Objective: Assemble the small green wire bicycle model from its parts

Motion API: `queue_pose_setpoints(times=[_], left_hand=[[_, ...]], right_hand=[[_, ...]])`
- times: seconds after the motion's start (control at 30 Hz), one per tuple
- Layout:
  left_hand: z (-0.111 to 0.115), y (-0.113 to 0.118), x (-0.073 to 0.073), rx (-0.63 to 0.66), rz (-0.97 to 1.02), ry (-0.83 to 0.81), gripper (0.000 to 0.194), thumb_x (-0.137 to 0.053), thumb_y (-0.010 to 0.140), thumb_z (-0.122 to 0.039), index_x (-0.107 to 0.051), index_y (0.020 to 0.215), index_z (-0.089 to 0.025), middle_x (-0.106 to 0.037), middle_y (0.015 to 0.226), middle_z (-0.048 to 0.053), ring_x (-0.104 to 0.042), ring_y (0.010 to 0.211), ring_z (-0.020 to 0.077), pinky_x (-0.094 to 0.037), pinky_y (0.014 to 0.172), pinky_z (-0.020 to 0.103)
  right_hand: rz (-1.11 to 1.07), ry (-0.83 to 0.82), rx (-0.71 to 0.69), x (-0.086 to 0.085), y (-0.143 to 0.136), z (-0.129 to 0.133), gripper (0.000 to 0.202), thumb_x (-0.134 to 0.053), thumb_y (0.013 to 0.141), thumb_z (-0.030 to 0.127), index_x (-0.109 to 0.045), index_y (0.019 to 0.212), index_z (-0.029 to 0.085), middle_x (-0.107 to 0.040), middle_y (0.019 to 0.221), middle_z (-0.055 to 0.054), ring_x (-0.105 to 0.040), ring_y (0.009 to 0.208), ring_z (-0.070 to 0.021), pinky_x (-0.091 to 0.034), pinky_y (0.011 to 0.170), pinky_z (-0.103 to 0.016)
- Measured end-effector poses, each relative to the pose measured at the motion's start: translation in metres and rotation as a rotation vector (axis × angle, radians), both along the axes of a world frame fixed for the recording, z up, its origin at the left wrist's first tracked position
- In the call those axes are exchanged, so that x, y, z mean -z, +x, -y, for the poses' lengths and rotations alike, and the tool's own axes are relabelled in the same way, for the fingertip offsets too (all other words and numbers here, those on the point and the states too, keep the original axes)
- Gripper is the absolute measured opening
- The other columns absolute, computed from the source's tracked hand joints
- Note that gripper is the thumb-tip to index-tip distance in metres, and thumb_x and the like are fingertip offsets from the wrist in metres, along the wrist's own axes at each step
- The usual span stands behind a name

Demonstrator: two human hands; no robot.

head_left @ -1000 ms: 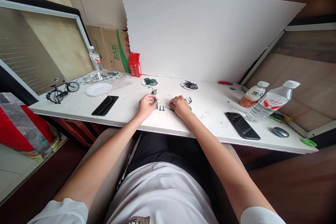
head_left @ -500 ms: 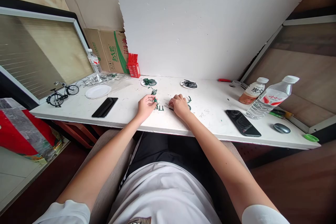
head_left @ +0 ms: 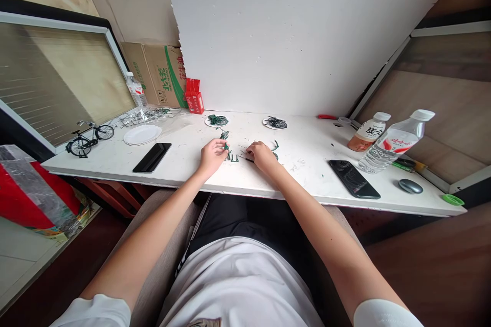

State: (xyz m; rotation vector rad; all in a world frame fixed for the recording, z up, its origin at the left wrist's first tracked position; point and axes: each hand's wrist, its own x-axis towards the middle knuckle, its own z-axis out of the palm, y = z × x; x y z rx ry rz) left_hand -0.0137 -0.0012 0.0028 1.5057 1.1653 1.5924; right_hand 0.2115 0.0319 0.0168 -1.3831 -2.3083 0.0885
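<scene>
My left hand (head_left: 213,156) is closed on a small dark green model bicycle part (head_left: 225,136), which sticks up past the fingertips. My right hand (head_left: 262,155) rests on the table with its fingers drawn together near a few thin dark pieces (head_left: 245,157); what the fingertips hold, if anything, is hidden. Between the hands lies a small green piece with prongs (head_left: 234,159). A curved green piece (head_left: 275,145) and a round green piece (head_left: 275,156) show just beyond my right hand, partly covered by it.
White plates bear green parts (head_left: 218,120) and black parts (head_left: 276,122). A finished black model bicycle (head_left: 90,138), a bare plate (head_left: 142,135) and a phone (head_left: 152,158) lie left. Right are another phone (head_left: 353,179), two bottles (head_left: 397,142) and a mouse (head_left: 410,186).
The whole view has shifted very slightly. My right hand has barely moved among the pieces, and my left hand keeps its hold on the green part.
</scene>
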Motion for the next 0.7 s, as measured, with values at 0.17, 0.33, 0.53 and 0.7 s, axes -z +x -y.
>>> queue_pose_setpoints(times=[0.17,0.33,0.53,0.7], left_hand=[[-0.0015,-0.0002,0.0024,-0.001,-0.028,0.007,0.035,-0.08,0.076,-0.017,-0.071,0.11,-0.018,-0.079,0.107,0.011,-0.073,0.086,0.0183,-0.057,0.083,0.033],[-0.0012,0.0009,0.0016,0.005,-0.048,0.002,0.033,-0.077,0.078,-0.017,-0.069,0.11,-0.018,-0.079,0.11,0.011,-0.073,0.086,0.0173,-0.056,0.081,0.032],[-0.0016,0.0016,0.0011,-0.001,-0.055,-0.004,0.031,-0.077,0.079,-0.017,-0.069,0.109,-0.017,-0.079,0.109,0.011,-0.073,0.084,0.0172,-0.056,0.079,0.032],[-0.0024,0.0009,0.0022,0.006,-0.06,0.007,0.031,-0.077,0.08,-0.017,-0.07,0.11,-0.017,-0.08,0.108,0.011,-0.073,0.083,0.0165,-0.056,0.078,0.031]], right_hand=[[0.22,0.044,0.013,-0.0071,-0.0028,0.0062,0.038,-0.048,0.104,0.006,-0.081,0.119,0.018,-0.076,0.116,-0.017,-0.062,0.114,-0.0301,-0.045,0.092,-0.038],[0.275,0.101,0.011,-0.0048,-0.0027,0.0065,0.039,-0.045,0.109,0.013,-0.077,0.131,0.017,-0.071,0.126,-0.018,-0.056,0.12,-0.0309,-0.043,0.092,-0.04],[0.203,0.121,-0.021,0.0016,-0.0008,0.0024,0.035,-0.047,0.106,0.011,-0.08,0.118,0.017,-0.068,0.124,-0.018,-0.057,0.115,-0.0305,-0.044,0.088,-0.04],[-0.16,0.246,-0.199,-0.0014,-0.0053,0.0033,0.035,-0.046,0.104,0.006,-0.076,0.115,0.02,-0.068,0.113,-0.013,-0.061,0.106,-0.0269,-0.05,0.089,-0.039]])
